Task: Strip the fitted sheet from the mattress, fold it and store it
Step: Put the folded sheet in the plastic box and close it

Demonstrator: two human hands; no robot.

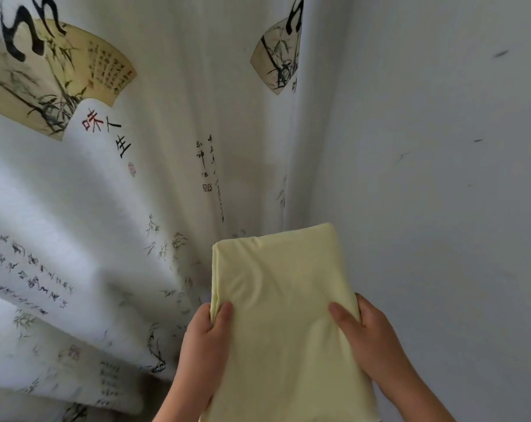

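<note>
The folded fitted sheet (285, 300) sits in the lower middle of the frame. It is a pale yellow-green rectangular bundle running from the bottom edge up toward the centre, its far end rounded and tilted slightly to the right. I hold it up in front of me with both hands. My left grip (207, 333) clasps the bundle's left edge, with the thumb lying flat on top and the fingers tucked out of sight underneath. My right grip (367, 336) holds the right edge the same way, its thumb pressed across the top cloth and raising small creases, the palm against the side. Both forearms come up from the bottom edge, wrists roughly level. Behind the sheet, filling the left and centre, hangs a white curtain (154, 147) printed with ink bamboo, fans and calligraphy. On the right is a plain pale wall (440, 193) with a few dark marks.
</note>
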